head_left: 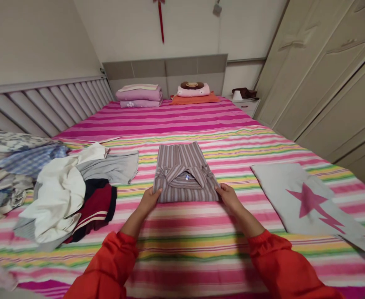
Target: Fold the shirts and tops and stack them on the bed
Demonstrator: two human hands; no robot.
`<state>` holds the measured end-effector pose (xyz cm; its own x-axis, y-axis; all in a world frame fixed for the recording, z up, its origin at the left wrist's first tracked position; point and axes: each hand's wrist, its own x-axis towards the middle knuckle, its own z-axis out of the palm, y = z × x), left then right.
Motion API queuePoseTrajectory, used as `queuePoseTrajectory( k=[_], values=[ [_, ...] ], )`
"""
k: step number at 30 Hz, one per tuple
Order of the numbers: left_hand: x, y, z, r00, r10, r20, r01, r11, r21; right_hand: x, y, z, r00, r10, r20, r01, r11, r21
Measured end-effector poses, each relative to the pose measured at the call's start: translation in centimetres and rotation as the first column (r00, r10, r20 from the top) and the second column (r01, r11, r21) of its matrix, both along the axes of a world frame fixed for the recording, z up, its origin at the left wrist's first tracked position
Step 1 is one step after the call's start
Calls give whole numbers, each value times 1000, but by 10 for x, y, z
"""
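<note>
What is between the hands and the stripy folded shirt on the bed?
Nothing visible. The left hand touches the near left corner of the folded striped shirt, and the right hand touches its near right corner. The clothes pile lies off to the left, and the star cloth to the right, both apart from it.

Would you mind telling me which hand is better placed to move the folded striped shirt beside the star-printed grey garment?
Probably the right hand. It rests on the near right corner of the folded brown-and-white striped shirt, the side facing the grey star-printed garment. The left hand holds the far corner.
</note>
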<state>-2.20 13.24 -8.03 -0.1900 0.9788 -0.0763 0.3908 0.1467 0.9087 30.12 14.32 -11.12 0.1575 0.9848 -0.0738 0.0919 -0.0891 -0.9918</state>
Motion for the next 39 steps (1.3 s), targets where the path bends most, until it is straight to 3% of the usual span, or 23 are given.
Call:
queuePoseTrajectory(
  k=[4, 8, 11, 14, 20, 25, 31, 36, 39],
  values=[
    [6, -59, -4, 1000, -26, -1, 26, 999, -18, 11, -59, 1, 1000, 12, 19, -12, 1000, -4],
    [11, -125, -23, 1000, -10, 22, 11, 999, -43, 22, -120, -11, 998, 56, 28, -55, 998, -44],
    [10, -152, -36, 998, -3, 55, 8, 997, -80, 27, -146, -21, 997, 64, 38, -62, 996, -57],
    [6, -153, -38, 994, -7, 106, 21, 991, -131, 28, -149, -25, 997, 65, 41, -63, 997, -48],
    [12, -128, -26, 959, 46, 279, 18, 975, -221, 19, -129, -18, 999, -23, 35, 22, 999, 32],
    [17, -131, -25, 981, 82, 176, -54, 986, -157, 18, -133, -15, 997, -44, 68, 43, 999, 17],
    [11, -158, -20, 997, 38, 59, -35, 997, -63, 25, -165, -12, 997, -33, 74, 33, 999, 4],
    [13, -181, -42, 999, 20, -31, -20, 1000, -10, 26, -187, -25, 992, -43, 122, 43, 999, 3],
    [13, -190, -59, 995, 40, -90, -39, 999, 11, 27, -193, -33, 972, 2, 235, -6, 1000, 14]
  ],
)
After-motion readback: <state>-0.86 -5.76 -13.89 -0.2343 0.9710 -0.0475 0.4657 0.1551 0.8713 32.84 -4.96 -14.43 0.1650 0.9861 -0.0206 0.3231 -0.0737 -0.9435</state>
